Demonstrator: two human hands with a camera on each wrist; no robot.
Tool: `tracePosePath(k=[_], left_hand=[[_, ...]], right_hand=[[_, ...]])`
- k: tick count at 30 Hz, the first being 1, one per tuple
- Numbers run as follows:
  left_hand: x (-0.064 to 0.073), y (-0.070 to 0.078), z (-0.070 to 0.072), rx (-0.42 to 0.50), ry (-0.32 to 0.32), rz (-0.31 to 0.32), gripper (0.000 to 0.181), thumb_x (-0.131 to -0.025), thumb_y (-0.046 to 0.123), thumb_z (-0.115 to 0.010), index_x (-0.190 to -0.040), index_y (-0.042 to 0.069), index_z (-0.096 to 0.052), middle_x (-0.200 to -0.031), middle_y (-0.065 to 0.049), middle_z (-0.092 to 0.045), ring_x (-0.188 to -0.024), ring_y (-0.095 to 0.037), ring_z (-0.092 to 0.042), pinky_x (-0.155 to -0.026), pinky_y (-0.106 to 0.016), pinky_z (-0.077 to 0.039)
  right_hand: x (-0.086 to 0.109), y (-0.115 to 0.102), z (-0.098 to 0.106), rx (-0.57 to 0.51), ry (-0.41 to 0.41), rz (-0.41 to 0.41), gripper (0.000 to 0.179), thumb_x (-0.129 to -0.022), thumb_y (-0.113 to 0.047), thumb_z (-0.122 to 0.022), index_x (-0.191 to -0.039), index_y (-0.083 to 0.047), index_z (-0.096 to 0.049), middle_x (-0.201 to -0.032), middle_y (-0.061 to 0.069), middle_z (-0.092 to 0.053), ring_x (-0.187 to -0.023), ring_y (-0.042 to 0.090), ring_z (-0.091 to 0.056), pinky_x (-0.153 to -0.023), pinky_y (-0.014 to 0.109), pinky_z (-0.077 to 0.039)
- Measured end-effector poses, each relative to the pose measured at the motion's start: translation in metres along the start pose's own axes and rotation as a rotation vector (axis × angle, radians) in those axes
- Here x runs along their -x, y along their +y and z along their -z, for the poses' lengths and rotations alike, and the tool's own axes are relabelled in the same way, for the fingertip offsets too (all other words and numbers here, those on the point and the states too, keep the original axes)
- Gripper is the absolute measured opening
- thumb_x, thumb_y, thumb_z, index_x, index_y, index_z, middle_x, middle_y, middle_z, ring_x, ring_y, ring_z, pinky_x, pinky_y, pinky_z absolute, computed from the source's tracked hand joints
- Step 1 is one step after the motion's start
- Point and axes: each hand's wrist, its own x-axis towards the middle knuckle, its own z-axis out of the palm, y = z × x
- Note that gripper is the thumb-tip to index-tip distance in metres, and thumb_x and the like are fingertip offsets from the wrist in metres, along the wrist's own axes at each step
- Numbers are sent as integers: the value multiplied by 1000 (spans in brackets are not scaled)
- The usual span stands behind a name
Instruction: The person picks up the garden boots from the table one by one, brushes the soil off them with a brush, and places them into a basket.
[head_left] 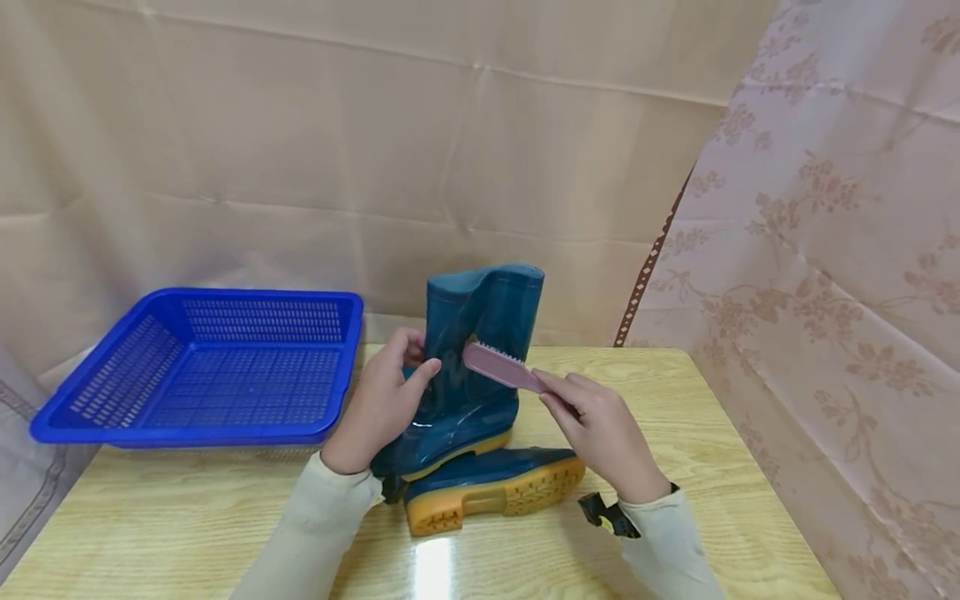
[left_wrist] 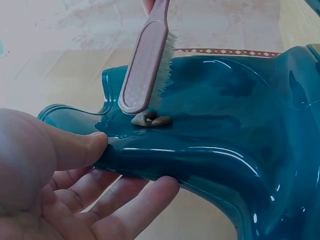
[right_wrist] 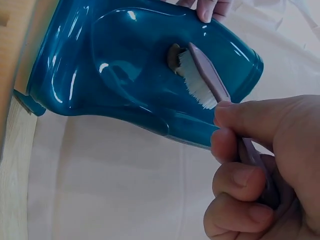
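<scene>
A teal rubber boot [head_left: 480,325] stands upright with its toe toward the left. My left hand [head_left: 386,400] holds the boot's shaft by the edge, thumb on the near side and fingers behind. In my right hand [head_left: 600,425] is the handle of a pink scrubbing brush [head_left: 495,365], its white bristles facing the shaft. A grey-brown lump like mud [left_wrist: 150,119] sticks to the boot right by the brush's tip, best seen in the left wrist view. Under the upright boot, a second teal boot [head_left: 498,492] lies on its side, its yellow sole toward me.
A blue perforated plastic basket [head_left: 225,435] is at the left of the wood-grain table [head_left: 645,379]. A beige cloth [head_left: 375,150] hangs behind the table, and a pink flowered cloth [head_left: 840,275] hangs along the right side.
</scene>
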Motion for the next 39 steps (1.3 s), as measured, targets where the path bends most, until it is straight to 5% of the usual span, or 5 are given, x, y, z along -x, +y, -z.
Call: tracePosePath(k=[13, 32, 39], left_hand=[[2, 7, -2, -5, -38, -13, 27, -103, 17, -66, -128, 12, -56, -115, -5, -67, -106, -23, -62, -90, -45, -56], [-3, -4, -3, 46, 24, 43, 25, -104, 16, -63, -125, 9, -52, -112, -11, -65, -101, -25, -62, -83, -41, -60], [-1, 2, -4, 10, -7, 24, 26, -104, 17, -64, -126, 11, -53, -114, -8, -65, -104, -24, -62, -87, -43, -58]], right_hand=[[0, -5, 1, -29, 39, 102, 37, -93, -6, -76, -130, -11, -73, -77, -11, -53, -61, 2, -40, -49, 19, -33], [0, -1, 3, -1, -54, -170, 31, -100, -14, -70, -131, -11, -72, -78, -8, -59, -58, 9, -45, -49, 22, -37], [-1, -2, 2, -3, -19, -99, 29, -98, -13, -72, -127, -11, -74, -80, -9, -61, -60, 6, -47, -49, 21, -39]])
